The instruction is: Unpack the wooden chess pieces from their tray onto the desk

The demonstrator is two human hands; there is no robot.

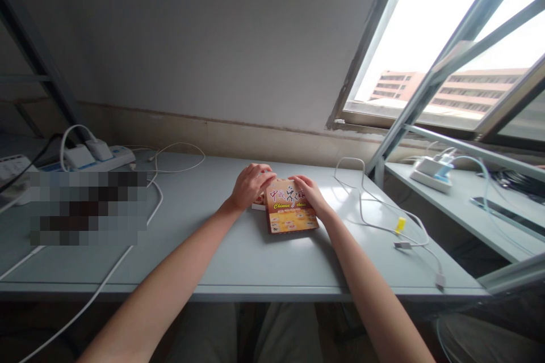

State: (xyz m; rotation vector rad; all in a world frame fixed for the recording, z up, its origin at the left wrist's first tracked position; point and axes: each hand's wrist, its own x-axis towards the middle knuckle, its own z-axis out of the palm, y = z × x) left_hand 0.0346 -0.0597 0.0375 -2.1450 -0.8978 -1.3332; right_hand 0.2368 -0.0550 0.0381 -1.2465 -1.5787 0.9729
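Note:
An orange Chinese chess box [291,212] lies flat on the grey table [238,255], near its middle. My left hand [250,185] curls over the box's far left corner, fingers bent and gripping its edge. My right hand [311,191] rests on the far right corner, fingers closed over the edge. Both hands hold the far end of the box; the near end lies free on the table.
A white power strip [91,157] with plugs sits at the back left, white cables trailing across the table. A white cable with a yellow tag [400,224] lies to the right. A second table [468,204] with a charger stands under the open window.

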